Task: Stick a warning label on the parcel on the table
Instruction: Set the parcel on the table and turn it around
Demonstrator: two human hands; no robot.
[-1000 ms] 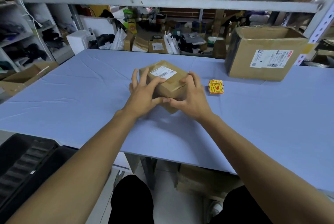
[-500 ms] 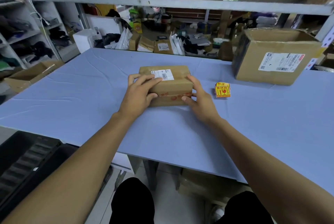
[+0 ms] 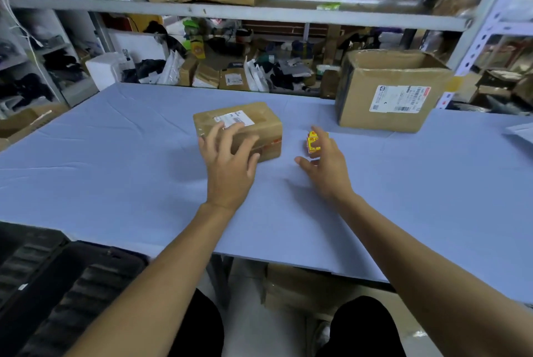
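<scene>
A small brown cardboard parcel (image 3: 253, 123) with a white shipping label on top lies flat on the blue table (image 3: 115, 155), a red mark on its near side. My left hand (image 3: 227, 160) hovers open at the parcel's near left corner, fingers spread over its edge. A small stack of yellow-and-red warning labels (image 3: 313, 142) lies on the table to the right of the parcel. My right hand (image 3: 326, 163) is open just in front of the stack, fingers partly covering it, holding nothing that I can see.
A larger open cardboard box (image 3: 389, 91) with a shipping label stands at the back right of the table. Metal shelving (image 3: 230, 12) crammed with boxes and bags runs behind. A black crate (image 3: 57, 284) sits low at the left, below the table edge.
Both hands have let go of the parcel, which now lies square on the table. My right hand has moved right to the label stack; my left has loosened and opened.
</scene>
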